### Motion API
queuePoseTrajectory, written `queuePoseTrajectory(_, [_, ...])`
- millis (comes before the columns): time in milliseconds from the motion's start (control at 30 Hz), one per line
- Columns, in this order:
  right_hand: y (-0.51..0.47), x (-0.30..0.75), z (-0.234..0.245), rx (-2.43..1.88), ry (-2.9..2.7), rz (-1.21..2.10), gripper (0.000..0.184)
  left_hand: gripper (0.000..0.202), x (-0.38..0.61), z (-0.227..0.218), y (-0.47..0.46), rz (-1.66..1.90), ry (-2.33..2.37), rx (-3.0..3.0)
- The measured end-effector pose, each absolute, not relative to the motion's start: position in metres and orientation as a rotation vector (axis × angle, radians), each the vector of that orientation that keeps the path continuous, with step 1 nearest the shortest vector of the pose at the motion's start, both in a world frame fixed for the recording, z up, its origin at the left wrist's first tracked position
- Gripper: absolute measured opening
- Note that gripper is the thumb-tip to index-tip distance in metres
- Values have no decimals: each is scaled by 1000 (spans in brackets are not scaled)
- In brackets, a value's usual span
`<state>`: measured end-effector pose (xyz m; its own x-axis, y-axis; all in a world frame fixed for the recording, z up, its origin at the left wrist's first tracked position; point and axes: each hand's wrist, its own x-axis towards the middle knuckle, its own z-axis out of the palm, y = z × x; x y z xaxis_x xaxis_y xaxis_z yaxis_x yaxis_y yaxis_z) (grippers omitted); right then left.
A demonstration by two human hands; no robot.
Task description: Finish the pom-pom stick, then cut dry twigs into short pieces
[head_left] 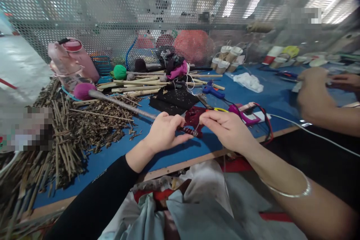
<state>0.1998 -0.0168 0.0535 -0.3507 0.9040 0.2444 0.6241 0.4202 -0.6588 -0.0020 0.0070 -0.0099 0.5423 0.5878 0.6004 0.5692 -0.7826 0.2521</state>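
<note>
My left hand is closed around a long grey-wrapped stick. A purple ball sits on the stick's far left end. Past my fingers, the near end looks dark red with pale thread wound round it in a spiral. With thumb and fingertips pinched, my right hand holds a thin pale thread running to that end. Dark red cloth lies just behind, between both hands. Behind my left hand is a piece of black cloth.
Dried leaves and bundled stems cover the table's left side. Peeled sticks, a green ball and a pink bottle stand farther back. A blue glue gun and white cable lie right, near another person's arm.
</note>
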Motion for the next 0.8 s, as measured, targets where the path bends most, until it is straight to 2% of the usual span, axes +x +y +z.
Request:
queuePoseTrajectory(100, [-1, 201, 34, -1359, -2027, 615, 22, 40, -3, -10, 6, 1127, 1055, 2726])
queuePoseTrajectory(267, [-4, 197, -8, -1427, -1721, 1053, 19, 37, -3, -10, 8, 1128, 1063, 2743])
queuePoseTrajectory(333, [-20, 189, -19, -1431, -1672, 1108, 19, 34, -3, -10, 9, 1128, 1082, 2733])
queuePoseTrajectory(400, [-41, 179, -22, -1460, -1760, 953, 19, 30, -2, -11, 11, 1117, 1115, 2708])
queuePoseTrajectory(467, [-60, 173, -15, -1459, -1928, 656, 23, 27, -2, -12, 11, 1061, 1104, 2702])
queuePoseTrajectory(600, [-63, 177, 21, -1254, -2290, 201, 25, 22, -3, -13, 11, 945, 1029, 2731])
queuePoseTrajectory(700, [-34, 191, 40, -1256, -2236, 135, 21, 26, -5, -12, 10, 992, 1023, 2747])
queuePoseTrajectory(800, [-5, 201, 31, -1403, -2046, 367, 17, 29, -7, -11, 10, 1039, 1002, 2759])
